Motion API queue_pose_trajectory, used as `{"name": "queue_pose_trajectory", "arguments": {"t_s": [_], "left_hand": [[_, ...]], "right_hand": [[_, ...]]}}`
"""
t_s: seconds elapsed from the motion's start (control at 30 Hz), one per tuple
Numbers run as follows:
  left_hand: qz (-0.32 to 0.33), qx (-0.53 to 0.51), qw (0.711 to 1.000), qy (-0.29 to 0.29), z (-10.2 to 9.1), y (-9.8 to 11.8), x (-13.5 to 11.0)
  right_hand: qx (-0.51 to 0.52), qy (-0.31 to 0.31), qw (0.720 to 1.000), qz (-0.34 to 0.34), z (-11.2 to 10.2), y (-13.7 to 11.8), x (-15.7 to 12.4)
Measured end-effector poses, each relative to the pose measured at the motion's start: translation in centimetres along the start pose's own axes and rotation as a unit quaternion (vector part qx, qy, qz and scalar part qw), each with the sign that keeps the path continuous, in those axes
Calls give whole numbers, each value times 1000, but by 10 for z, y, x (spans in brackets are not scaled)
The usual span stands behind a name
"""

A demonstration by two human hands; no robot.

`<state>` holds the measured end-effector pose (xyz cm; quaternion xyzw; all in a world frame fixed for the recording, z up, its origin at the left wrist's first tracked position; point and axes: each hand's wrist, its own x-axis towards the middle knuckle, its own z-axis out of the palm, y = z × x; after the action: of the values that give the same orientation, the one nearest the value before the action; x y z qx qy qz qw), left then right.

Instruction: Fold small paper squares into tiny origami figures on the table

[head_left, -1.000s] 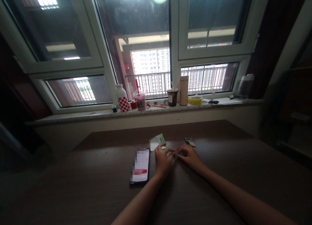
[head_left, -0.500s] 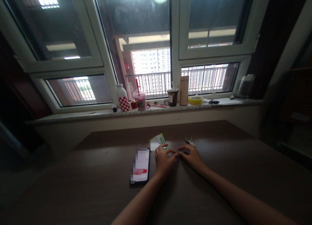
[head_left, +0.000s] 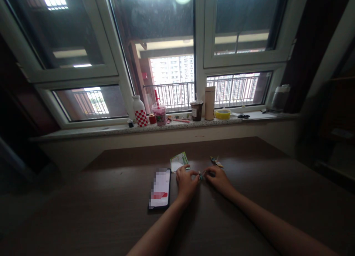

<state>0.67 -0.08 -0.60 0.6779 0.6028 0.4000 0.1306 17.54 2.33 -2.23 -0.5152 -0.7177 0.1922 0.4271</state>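
Pinching a small folded bit of coloured paper point(head_left: 200, 174) between them, the left hand point(head_left: 185, 182) and the right hand point(head_left: 219, 179) meet fingertip to fingertip low over the dark wooden counter point(head_left: 111, 211). Half a second ago the hands lay flatter and the paper was hidden under the fingers; now it shows again in the gap, as it did a second ago, so the hands seem to have pressed it down and then lifted it a little. Both hands are curled nearly closed, thumb and forefinger of each nipping an end of the paper; how tightly, the view is too dim and small to tell. Just beyond the left hand lies a green-and-white packet point(head_left: 179, 161), close to its knuckles, and just left of the wrist lies a phone point(head_left: 160, 188) with its screen lit. A second scrap of folded coloured paper point(head_left: 216, 161) sits a little beyond the right hand, apart from it. To the right and toward the person the counter offers broad bare wood for the forearms; the far edge of the counter lies well beyond the hands, below the stone windowsill point(head_left: 116, 129) with its bottles and cups.
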Motion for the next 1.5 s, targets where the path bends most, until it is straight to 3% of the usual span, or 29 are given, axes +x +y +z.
{"name": "queue_pose_trajectory", "arguments": {"t_s": [0.17,0.47,0.83,1.5], "left_hand": [[-11,-11,1000,20,-2,0,0],[5,-36,999,5,-2,1,2],[14,-47,999,5,-3,2,2],[13,-45,999,-19,-1,2,2]], "right_hand": [[26,-10,1000,-13,-1,-3,-1],[54,-11,998,-41,0,-1,0],[80,2,996,-26,0,-1,-1],[85,-27,996,-23,0,0,1]]}}
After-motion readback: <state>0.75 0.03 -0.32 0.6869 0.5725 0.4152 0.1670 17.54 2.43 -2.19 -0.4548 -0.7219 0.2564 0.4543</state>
